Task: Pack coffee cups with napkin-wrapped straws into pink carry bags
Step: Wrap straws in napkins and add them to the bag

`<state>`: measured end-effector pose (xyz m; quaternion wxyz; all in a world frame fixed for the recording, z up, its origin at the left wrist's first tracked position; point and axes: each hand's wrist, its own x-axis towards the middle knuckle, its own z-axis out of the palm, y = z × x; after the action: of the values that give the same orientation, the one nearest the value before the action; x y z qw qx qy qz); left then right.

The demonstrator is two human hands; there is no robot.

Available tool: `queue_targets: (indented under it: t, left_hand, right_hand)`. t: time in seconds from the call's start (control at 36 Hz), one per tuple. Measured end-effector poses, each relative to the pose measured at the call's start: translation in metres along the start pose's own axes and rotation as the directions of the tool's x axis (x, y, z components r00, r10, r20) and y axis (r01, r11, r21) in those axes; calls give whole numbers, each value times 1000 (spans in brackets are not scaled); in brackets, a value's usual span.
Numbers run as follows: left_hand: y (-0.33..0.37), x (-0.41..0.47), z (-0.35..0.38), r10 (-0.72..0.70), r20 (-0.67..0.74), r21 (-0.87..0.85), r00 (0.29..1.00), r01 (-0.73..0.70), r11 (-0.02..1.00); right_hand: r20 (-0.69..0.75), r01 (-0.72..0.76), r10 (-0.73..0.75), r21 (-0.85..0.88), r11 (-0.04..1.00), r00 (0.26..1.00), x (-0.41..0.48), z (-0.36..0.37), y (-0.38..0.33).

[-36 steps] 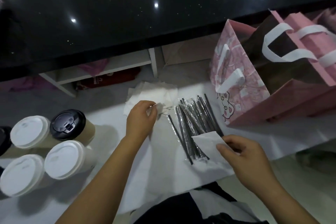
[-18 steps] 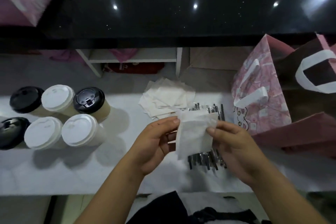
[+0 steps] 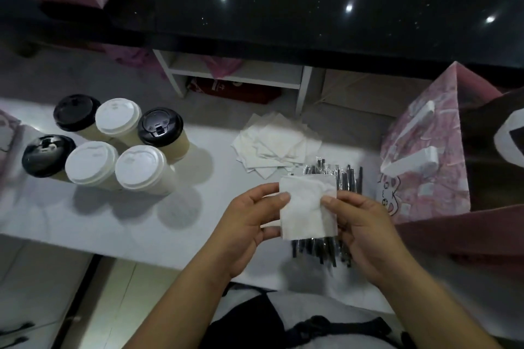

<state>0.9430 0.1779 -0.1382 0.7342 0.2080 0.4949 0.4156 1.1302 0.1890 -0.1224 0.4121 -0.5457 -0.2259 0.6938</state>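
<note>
Both hands, left (image 3: 249, 224) & right (image 3: 365, 232), pinch one napkin (image 3: 307, 207) by its side edges, held up over the straws (image 3: 334, 178) on the surface (image 3: 113, 224). Keep it flat & tight, then lay 1 straw in the middle & roll. Cups (image 3: 113, 147) sit to the left, pink bag (image 3: 425, 164) on the right.

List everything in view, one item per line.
White-lidded paper coffee cups: three, cream, left on the white table.
Black-lidded paper coffee cups: three, cream, same cluster.
Loose paper napkins: one pile, white, table's far middle.
Wrapped plastic straws: one bundle, black, on the table below the hands.
Patterned paper carry bag: one, pink with white handles, table's right.
Folded paper napkin: one, white, held above the straws.
Left hand: pinches the folded napkin's left edge.
Right hand: pinches its right edge.
</note>
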Motion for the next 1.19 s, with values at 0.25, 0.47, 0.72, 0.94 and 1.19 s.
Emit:
queue_targets:
  t: [0.25, 0.47, 0.72, 0.94, 1.19]
  left_hand:
    - [-13, -2, -4, 136, -238, 178, 962, -94, 979]
    - [12, -6, -44, 218, -169, 597, 961, -77, 799]
    - [14, 4, -64, 274, -230, 762, 934, -2, 648]
    - [15, 11, -74, 191, -141, 668, 971, -49, 742]
    - [21, 26, -82, 149, -63, 628, 987, -77, 775]
  right_hand:
    - [1, 41, -41, -41, 998, 999, 7, -7, 19]
    - [32, 128, -301, -944, 303, 953, 35, -38, 35]
    - [-61, -59, -220, -998, 15, 973, 49, -29, 53]
    - [-118, -97, -274, -991, 88, 954, 46, -22, 56]
    - [-273, -160, -308, -924, 347, 911, 49, -19, 62]
